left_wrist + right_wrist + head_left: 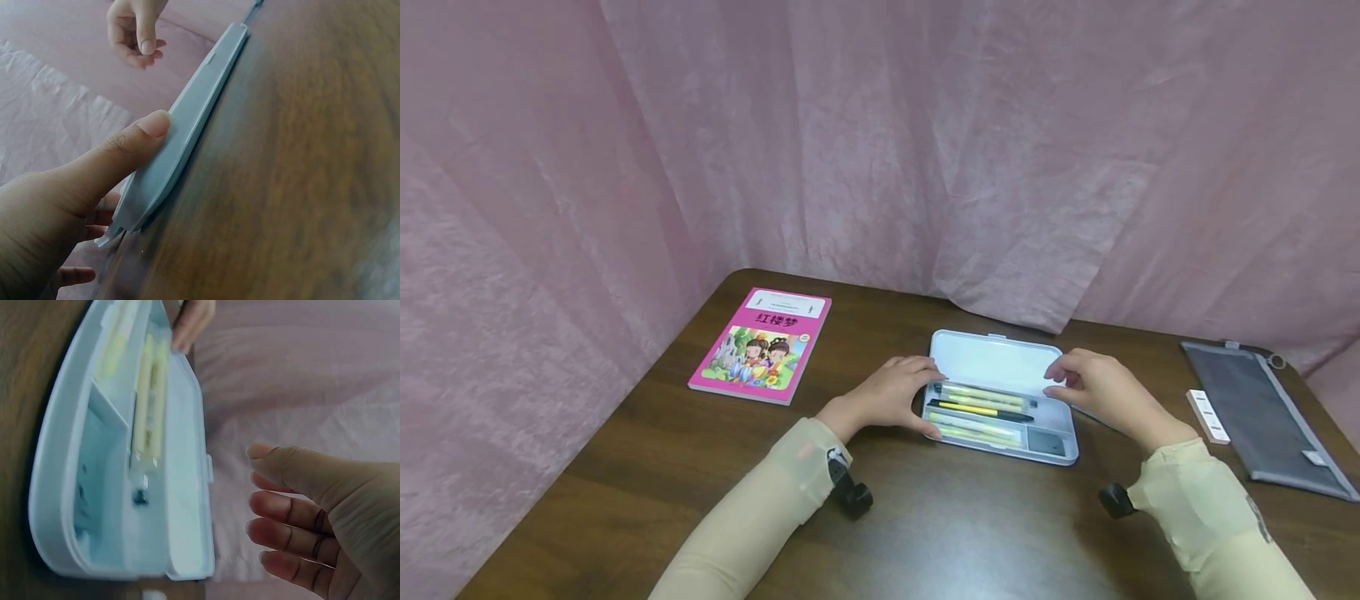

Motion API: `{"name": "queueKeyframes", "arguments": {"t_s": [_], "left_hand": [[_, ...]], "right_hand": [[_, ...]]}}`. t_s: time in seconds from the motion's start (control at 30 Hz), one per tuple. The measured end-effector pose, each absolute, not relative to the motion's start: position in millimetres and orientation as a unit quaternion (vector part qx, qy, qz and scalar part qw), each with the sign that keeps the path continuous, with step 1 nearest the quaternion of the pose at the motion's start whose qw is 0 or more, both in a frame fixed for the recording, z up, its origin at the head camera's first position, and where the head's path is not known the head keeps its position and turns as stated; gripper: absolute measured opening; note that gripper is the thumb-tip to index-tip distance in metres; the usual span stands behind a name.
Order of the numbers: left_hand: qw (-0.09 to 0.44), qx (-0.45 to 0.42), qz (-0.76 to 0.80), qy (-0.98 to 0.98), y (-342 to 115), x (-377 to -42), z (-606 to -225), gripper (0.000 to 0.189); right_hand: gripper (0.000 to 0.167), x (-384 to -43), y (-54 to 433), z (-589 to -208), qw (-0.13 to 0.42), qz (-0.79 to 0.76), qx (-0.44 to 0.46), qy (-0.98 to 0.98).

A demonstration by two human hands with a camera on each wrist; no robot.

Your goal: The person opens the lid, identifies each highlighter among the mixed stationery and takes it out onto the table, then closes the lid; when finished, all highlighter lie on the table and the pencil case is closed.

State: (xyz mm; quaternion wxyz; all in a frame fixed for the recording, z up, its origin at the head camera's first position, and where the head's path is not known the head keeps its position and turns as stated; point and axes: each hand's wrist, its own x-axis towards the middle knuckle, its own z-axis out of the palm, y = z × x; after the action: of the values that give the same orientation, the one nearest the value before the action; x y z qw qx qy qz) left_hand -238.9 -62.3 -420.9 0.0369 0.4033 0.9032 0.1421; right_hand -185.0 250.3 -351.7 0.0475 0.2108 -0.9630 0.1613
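A pale blue-white pencil case [1070, 433] lies with its lid raised on the wooden table. Several pens sit inside, among them a black-and-yellow pen [977, 409] and pale yellow-green pens [149, 403]. My left hand [898, 393] holds the case's left end, thumb [154, 124] against the front wall and fingers around the far side. Above the right part of the case hovers my right hand [1093, 392], fingers loosely bent and nothing between them. In the right wrist view that hand [312, 519] is apart from the lid [187, 506].
A pink picture-cover book [763, 346] lies at the table's back left. To the right are a small white strip-shaped box [1207, 416] and a grey zip pouch [1262, 417]. A pink curtain [880, 150] hangs behind the table edge.
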Motion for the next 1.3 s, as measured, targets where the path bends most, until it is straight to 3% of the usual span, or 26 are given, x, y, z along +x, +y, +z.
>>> {"name": "queueKeyframes", "arguments": {"t_s": [0.7, 1.3], "left_hand": [[0.038, 0.403, 0.141, 0.904, -63.0, -239.1, -424.9, 0.090], [0.047, 0.396, 0.140, 0.906, -63.3, -237.1, -420.9, 0.088]], "right_hand": [[0.012, -202.4, 209.0, -386.6, -0.014, 0.181, 0.231, -0.956], [0.012, -204.4, 197.5, -395.9, 0.012, 0.137, 0.239, -0.961]]}}
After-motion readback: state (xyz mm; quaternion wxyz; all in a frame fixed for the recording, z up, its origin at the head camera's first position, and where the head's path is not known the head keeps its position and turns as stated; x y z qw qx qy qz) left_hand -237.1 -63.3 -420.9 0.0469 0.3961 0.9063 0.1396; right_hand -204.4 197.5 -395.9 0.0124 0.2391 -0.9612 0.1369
